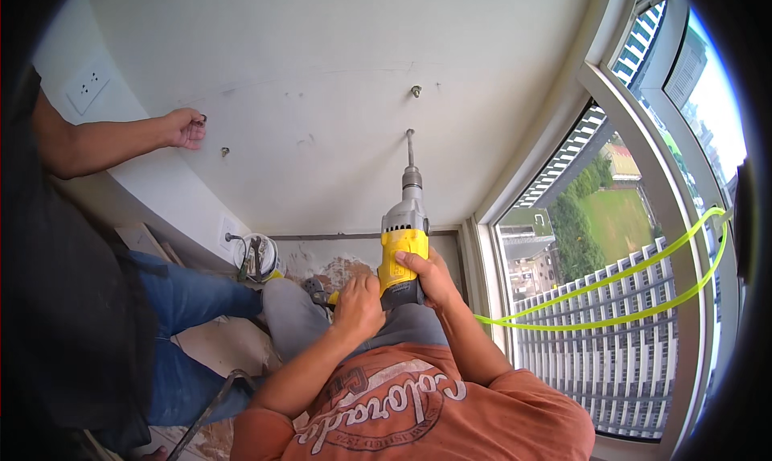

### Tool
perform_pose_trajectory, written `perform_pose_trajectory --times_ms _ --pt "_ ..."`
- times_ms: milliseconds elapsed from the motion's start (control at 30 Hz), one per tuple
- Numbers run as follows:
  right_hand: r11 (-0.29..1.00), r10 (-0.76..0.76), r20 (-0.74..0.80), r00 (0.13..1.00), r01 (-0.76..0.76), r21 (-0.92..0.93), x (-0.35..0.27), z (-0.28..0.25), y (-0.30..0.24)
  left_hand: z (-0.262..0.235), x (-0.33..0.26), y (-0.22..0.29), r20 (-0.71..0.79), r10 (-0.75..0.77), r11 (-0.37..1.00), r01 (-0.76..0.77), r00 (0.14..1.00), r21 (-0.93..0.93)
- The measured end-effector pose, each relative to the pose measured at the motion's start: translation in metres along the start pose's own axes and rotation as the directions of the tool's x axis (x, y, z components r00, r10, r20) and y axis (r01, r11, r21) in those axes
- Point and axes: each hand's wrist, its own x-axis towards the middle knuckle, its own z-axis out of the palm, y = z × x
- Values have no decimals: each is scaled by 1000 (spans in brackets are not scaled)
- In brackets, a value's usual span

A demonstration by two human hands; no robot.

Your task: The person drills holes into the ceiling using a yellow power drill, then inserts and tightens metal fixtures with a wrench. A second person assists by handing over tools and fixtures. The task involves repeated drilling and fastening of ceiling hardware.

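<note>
A yellow and grey power drill points away from me at the pale wall. Its long drill bit meets the wall at the tip, below a metal anchor bolt. My right hand grips the drill's rear right side, thumb over the yellow housing. Against the drill's left side my left hand is closed, its palm side hidden; a bit of yellow shows beside it. A second anchor bolt sticks out of the wall farther left.
Another person's hand is near the wall at left, pinching something small and dark. A bucket of tools stands at the wall's foot. Right of me is a window high above ground, with a yellow-green strap across it. Debris covers the floor.
</note>
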Motion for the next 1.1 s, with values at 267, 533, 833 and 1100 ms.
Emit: perform_pose_trajectory --times_ms 267,533,833,1100 --pt "997 45 40 998 -48 66 24 -7 -11 9 26 -8 23 -4 1000 4 1000 31" --pt "995 68 33 997 -70 77 26 -7 -19 -6 33 6 42 -26 998 24 999 56" --pt "964 89 74 993 -104 245 24 -1 -38 -50 53 27 108 -15 988 -2 994 156" --pt "963 124 131 984 -151 223 20 -40 -39 -18 49 56 91 -31 985 15 995 170"
